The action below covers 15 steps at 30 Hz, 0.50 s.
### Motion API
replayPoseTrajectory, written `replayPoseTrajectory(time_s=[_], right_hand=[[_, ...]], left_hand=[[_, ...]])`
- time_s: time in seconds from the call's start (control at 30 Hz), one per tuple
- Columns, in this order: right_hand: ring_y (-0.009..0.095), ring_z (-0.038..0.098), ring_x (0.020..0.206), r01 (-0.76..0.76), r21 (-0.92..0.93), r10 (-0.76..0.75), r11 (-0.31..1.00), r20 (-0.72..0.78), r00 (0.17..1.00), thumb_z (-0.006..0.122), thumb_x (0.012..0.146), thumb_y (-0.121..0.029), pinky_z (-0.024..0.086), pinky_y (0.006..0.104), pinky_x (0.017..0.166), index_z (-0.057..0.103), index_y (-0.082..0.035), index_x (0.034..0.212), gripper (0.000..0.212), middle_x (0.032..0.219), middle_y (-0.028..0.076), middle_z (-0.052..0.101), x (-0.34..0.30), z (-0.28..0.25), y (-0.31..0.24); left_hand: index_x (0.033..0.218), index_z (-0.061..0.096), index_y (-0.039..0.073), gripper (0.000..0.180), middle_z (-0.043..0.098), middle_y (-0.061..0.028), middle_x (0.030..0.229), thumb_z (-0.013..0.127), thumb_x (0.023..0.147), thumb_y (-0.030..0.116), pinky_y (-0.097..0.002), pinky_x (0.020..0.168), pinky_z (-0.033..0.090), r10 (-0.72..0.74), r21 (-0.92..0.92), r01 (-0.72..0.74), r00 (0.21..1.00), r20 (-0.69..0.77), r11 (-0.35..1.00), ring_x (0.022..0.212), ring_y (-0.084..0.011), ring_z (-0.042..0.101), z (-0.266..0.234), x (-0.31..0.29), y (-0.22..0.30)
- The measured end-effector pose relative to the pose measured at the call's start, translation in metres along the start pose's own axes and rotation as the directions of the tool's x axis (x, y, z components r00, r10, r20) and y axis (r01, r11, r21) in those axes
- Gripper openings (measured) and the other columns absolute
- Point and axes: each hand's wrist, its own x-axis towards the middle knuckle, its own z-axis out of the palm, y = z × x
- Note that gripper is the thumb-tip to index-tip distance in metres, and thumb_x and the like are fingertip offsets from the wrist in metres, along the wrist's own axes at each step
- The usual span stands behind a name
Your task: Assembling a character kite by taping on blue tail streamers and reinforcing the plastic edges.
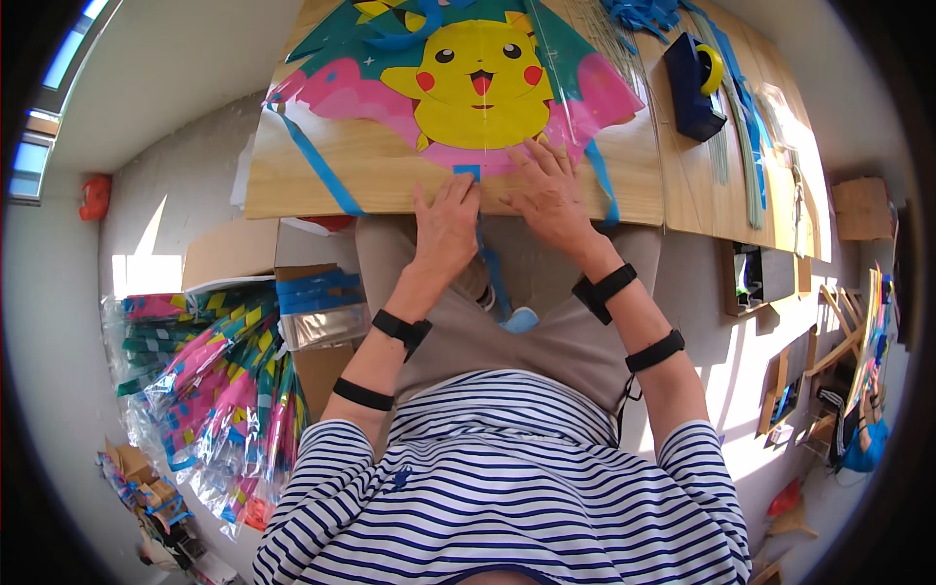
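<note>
A kite (483, 102) of thin sheet lies on the wooden table in front of me, pink and green with a big yellow cartoon creature. At its near edge, a blue strip (467, 171) shows just above my left hand (448, 219). That hand rests on the strip and tabletop, its fingers stretched out and slightly apart. My right hand (551, 190) lies flat with fingers spread, its fingertips on the kite's lower pink edge. Blue streamers (320, 166) trail from the kite's sides. Another blue streamer (492, 263) hangs below the table edge between my knees.
On the right of the table (634, 175) stands a dark blue tape dispenser (694, 93) with a yellow roll, beside thin rods (751, 185) and blue strips. Folded kites in clear plastic (214, 390) are heaped at lower left, next to a cardboard box (234, 253).
</note>
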Motion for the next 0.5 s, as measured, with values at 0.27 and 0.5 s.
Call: replayPoseTrajectory(time_s=[0.27,0.5], right_hand=[[0.030,0.069,0.092,-0.591,0.402,0.715,0.699,-0.377,0.589,0.072,0.089,-0.023,0.053,0.0405,0.085,0.060,0.000,0.128,0.048,0.127,0.021,0.061,-0.003,-0.128,0.171],[0.029,0.069,0.088,-0.541,0.785,0.910,0.301,-0.068,0.409,0.065,0.096,-0.034,0.056,0.0405,0.075,0.050,-0.002,0.138,0.055,0.120,0.013,0.058,0.027,-0.202,0.227]], left_hand=[[0.134,0.054,0.004,0.057,0.048,-0.0084,0.143,0.073,0.081,0.009,-0.0691,0.111,0.025,-0.036,-0.016,0.038,0.996,0.079,0.999,0.134,-0.0290,0.046,-0.007,0.001,0.005],[0.135,0.053,0.005,0.059,0.047,-0.0093,0.144,0.074,0.080,0.009,-0.0669,0.113,0.023,-0.024,0.005,0.023,0.994,0.104,1.000,0.136,-0.0309,0.043,-0.008,0.001,0.005]])
